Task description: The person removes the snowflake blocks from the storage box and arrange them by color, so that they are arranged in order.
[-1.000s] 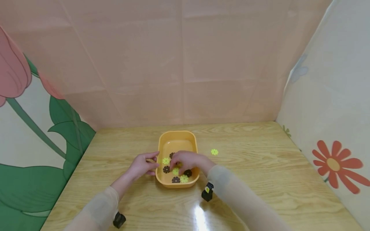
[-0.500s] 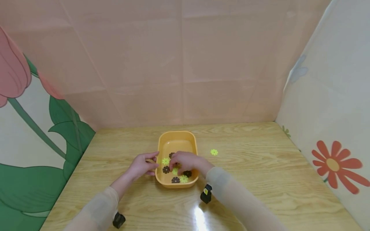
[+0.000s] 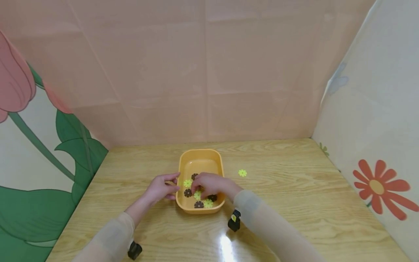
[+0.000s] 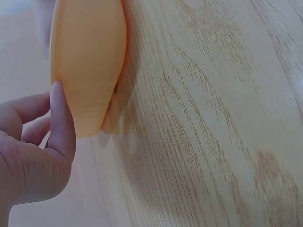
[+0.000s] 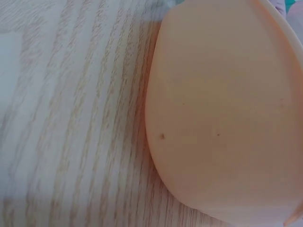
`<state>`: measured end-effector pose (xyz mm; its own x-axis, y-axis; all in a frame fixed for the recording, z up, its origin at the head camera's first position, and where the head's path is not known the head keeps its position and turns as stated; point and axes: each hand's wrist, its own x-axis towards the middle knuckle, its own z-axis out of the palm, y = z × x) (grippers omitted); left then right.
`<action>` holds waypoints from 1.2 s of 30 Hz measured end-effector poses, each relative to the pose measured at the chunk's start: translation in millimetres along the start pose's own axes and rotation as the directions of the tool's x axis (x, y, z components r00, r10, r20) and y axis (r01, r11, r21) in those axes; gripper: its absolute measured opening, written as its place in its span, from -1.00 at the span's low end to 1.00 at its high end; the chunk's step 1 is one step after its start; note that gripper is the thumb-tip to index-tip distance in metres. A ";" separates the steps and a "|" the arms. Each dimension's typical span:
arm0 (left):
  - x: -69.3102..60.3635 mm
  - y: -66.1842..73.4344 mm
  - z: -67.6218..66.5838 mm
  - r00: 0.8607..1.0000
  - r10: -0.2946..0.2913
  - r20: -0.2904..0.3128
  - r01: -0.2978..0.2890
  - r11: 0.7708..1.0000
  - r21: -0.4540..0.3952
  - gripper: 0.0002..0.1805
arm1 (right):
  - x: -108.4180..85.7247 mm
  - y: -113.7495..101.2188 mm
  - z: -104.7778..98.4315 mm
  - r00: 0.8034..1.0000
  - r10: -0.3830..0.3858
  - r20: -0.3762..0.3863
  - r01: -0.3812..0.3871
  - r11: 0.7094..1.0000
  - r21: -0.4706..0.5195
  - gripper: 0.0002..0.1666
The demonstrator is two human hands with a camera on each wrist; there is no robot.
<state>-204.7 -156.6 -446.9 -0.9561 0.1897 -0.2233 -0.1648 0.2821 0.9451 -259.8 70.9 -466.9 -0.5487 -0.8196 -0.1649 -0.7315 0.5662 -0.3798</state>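
Observation:
A yellow-orange plastic tray (image 3: 201,165) stands on the wooden table in the head view. Yellow-green snowflake discs (image 3: 208,203) and dark brown snowflake discs (image 3: 199,204) lie scattered in its near half. My left hand (image 3: 160,187) rests against the tray's left side, its fingers relaxed; in the left wrist view the thumb (image 4: 60,118) touches the outer wall. Inside the tray, my right hand (image 3: 211,182) reaches down with bent fingers around a yellow-green disc (image 3: 198,195). Its fingertips are partly hidden, so a grip cannot be made out. In the right wrist view the tray wall (image 5: 222,113) hides that hand.
One yellow-green disc (image 3: 242,173) lies on the wooden table (image 3: 288,182), right of the tray. A pink backdrop (image 3: 209,72) stands behind the table, with flower-printed sheets at both sides. Black wrist cameras (image 3: 234,220) hang under the forearms.
My right hand makes only slight finger movements among the discs; the yellow-green disc beneath it shifts a little. The left hand and the tray hold their places.

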 end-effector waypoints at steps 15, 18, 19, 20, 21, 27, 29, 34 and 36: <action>0.8 -2.7 0.0 1.000 0.022 -0.002 -0.022 1.000 -0.016 -0.36 | -0.3 2.1 1.9 0.997 -0.076 0.024 0.075 0.997 0.017 -0.65; 1.1 -2.9 -0.3 1.000 0.023 0.001 -0.023 1.000 -0.013 -0.37 | -0.4 1.5 1.4 0.998 -0.063 0.020 0.063 0.998 0.021 -0.66; 1.3 -3.0 -0.5 1.000 0.023 0.001 -0.023 1.000 -0.012 -0.37 | -0.5 1.4 1.3 0.998 -0.054 0.017 0.053 0.998 0.022 -0.66; 1.4 -3.2 -0.7 1.000 0.022 0.001 -0.022 1.000 -0.012 -0.37 | -0.5 1.3 1.4 0.999 -0.045 0.013 0.045 0.999 0.027 -0.65; 1.6 -3.3 -0.8 1.000 0.021 0.002 -0.021 1.000 -0.013 -0.37 | -0.5 1.3 1.3 0.999 -0.036 0.009 0.035 0.999 0.034 -0.65; 1.2 -2.2 -0.9 1.000 0.016 0.005 -0.016 1.000 -0.012 -0.38 | -1.8 1.0 -1.1 0.998 -0.010 -0.060 0.019 0.989 0.144 -0.66; 1.3 -1.9 -0.8 1.000 0.015 0.006 -0.014 1.000 -0.010 -0.37 | -2.8 0.3 -3.0 0.994 -0.014 -0.105 0.032 0.984 0.177 -0.67; 1.7 -2.5 -0.7 1.000 0.020 0.004 -0.020 1.000 -0.012 -0.36 | -8.0 -0.8 -8.6 0.981 -0.033 -0.191 0.075 0.974 0.214 -0.66; 2.2 -3.1 -0.7 1.000 0.023 0.001 -0.023 1.000 -0.011 -0.36 | -11.9 -0.2 -10.9 0.976 -0.046 -0.212 0.095 0.969 0.229 -0.67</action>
<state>-206.4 -157.7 -450.2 -0.9593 0.1972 -0.2023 -0.1458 0.2677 0.9524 -257.5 81.5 -455.0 -0.5881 -0.8073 0.0497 -0.6683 0.4503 -0.5921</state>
